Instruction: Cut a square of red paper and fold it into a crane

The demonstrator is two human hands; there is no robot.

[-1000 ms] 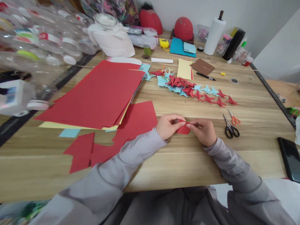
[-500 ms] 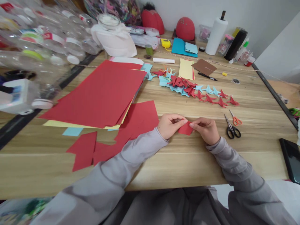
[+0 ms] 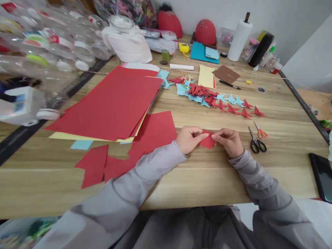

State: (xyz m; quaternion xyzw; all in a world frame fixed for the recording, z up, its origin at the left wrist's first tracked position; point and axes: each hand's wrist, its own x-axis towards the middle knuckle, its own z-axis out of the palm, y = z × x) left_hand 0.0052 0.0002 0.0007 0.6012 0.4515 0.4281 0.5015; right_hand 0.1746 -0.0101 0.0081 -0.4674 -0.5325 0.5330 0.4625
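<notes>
Pinching: left hand, thumb and fingers clamped on the left part of a small red paper; right hand, clamped on its right edge.
Red paper: between the two hands, over the near middle of the counter; whether it touches the wood cannot be told.
Red sheets: large, stacked left of the hands, yellow edges showing below.
Red scraps: cut pieces, near left, some partly covered by the left sleeve.
Cranes: red and light blue, heaped on the far side of the hands, others strung out to the right.
Black scissors: right of the right hand, blades pointing far.
Orange scissors: just beside the black pair, smaller.
Phone: black, flat, near right.
Pen: black, just beside the brown paper, far right.
Tape measure: yellow, far middle.
Bottles: clear, capped, massed far left.
</notes>
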